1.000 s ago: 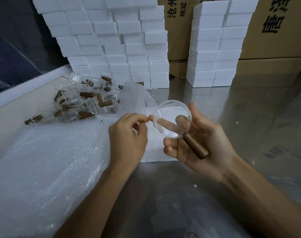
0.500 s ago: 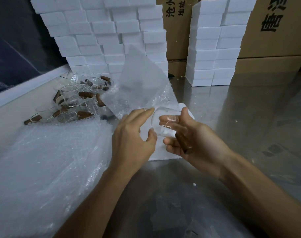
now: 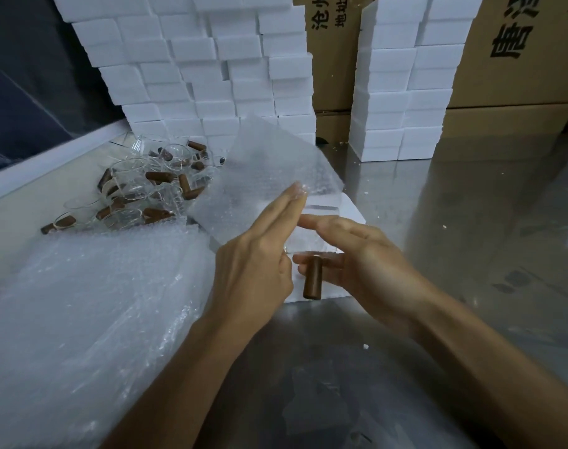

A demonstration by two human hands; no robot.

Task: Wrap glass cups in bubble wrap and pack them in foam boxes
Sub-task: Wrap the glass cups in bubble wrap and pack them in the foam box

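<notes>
My right hand (image 3: 363,254) grips a clear glass cup (image 3: 311,236) over a white foam box (image 3: 352,213). The cup's brown wooden handle (image 3: 312,277) points down towards me. With its fingers straight, my left hand (image 3: 253,264) presses a small sheet of bubble wrap (image 3: 269,176) against the cup's left side. The sheet stands up behind both hands. Much of the cup's glass is hard to make out between the hands.
A thick stack of bubble wrap sheets (image 3: 82,303) lies at the left. A pile of several glass cups with brown handles (image 3: 140,189) sits behind it. White foam boxes are stacked at the back (image 3: 195,76) and back right (image 3: 405,92), before cardboard cartons (image 3: 519,59). The table is shiny metal (image 3: 470,254).
The cup has turned from facing me to handle-down. My left hand lifted a bubble wrap sheet and straightened its fingers against the cup.
</notes>
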